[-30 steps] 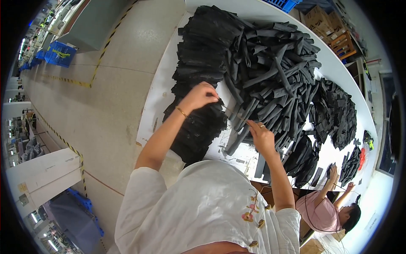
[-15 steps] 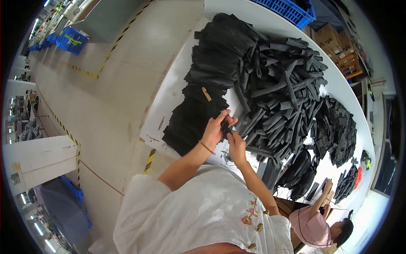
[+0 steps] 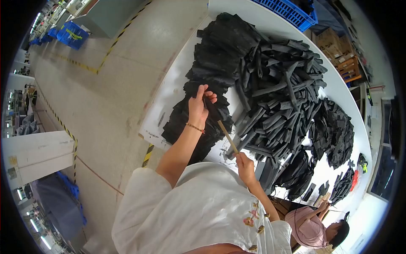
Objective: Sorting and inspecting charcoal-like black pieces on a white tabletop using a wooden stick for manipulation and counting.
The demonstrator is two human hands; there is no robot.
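Stick (image 3: 229, 138) — slim, straight, tan — in right grip (image 3: 245, 167).

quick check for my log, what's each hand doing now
Left hand: fingers part curled at a black strip; whether it grips cannot be told.
Right hand: closed, holding one end of a thin tan stick.

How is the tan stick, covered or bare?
The tan stick is partly bare: it shows between the right hand and black strip; I cannot tell whether its tip is inside.
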